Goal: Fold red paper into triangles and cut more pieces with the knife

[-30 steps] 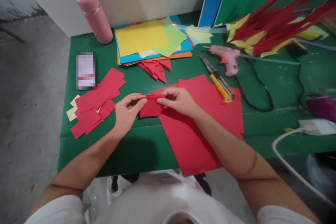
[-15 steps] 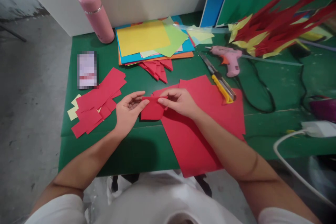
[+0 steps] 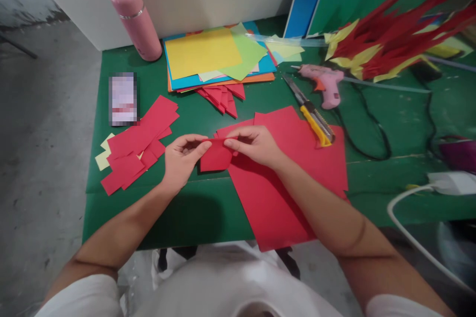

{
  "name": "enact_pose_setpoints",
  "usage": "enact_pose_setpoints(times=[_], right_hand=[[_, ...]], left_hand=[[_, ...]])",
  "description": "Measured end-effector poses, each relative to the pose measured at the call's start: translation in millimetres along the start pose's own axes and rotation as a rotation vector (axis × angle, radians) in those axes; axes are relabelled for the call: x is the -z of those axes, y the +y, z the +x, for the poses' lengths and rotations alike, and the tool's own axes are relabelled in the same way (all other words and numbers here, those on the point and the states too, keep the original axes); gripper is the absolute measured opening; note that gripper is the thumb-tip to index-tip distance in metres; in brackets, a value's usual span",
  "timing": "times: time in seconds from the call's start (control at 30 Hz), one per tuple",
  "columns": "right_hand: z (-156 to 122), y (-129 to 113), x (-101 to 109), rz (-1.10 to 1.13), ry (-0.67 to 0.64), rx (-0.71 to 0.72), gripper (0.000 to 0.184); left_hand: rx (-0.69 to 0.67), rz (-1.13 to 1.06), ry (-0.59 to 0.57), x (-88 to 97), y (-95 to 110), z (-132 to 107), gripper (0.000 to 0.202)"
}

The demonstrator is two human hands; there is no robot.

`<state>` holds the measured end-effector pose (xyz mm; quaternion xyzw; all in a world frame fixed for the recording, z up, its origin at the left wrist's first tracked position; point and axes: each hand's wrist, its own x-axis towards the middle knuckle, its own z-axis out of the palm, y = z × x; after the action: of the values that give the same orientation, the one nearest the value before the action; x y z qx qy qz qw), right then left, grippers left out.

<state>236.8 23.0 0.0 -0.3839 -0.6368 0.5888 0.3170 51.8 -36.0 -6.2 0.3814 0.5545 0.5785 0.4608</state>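
Note:
Between both hands is a small piece of red paper (image 3: pixel 215 158), its upper edge pinched and its lower part hanging toward me. My left hand (image 3: pixel 184 158) grips the left end of that edge between thumb and fingers. On the other end, my right hand (image 3: pixel 253 144) pinches with thumb and forefinger, over larger red sheets (image 3: pixel 282 188) lying on the table. Left of my left hand lies a loose pile of red paper strips (image 3: pixel 145 133), with pale yellow pieces (image 3: pixel 104 156) under it. Folded red paper triangles (image 3: pixel 223 98) rest beyond my hands.
Along the back of the green table (image 3: pixel 178 223) stand a pink flask (image 3: pixel 139 29) and stacked coloured paper (image 3: pixel 204 54). A utility knife (image 3: pixel 314 121), a corded pink glue gun (image 3: pixel 325 81) and a red-and-yellow paper decoration (image 3: pixel 386 49) lie right. A blurred-out phone-like object (image 3: pixel 123 99) lies left.
The fingers of my left hand have closed down a little on the paper's top edge. The paper has shifted very slightly toward me; the rest looks the same.

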Motion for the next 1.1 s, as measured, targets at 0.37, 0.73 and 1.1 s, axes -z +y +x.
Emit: enact_pose_setpoints(times=[0.37,0.73,1.1], right_hand=[[0.0,1.8,0.6,-0.008,0.015,-0.020,0.039],[-0.2,1.7,1.1,-0.003,-0.003,-0.013,0.036],[1.0,2.1,0.9,0.054,0.002,0.002,0.030]], left_hand=[[-0.004,0.017,-0.001,0.8,-1.4,0.1,0.034],[-0.048,-0.007,0.003,0.0,-0.9,0.6,0.031],[-0.135,-0.125,-0.078,1.6,-1.3,1.4,0.019]])
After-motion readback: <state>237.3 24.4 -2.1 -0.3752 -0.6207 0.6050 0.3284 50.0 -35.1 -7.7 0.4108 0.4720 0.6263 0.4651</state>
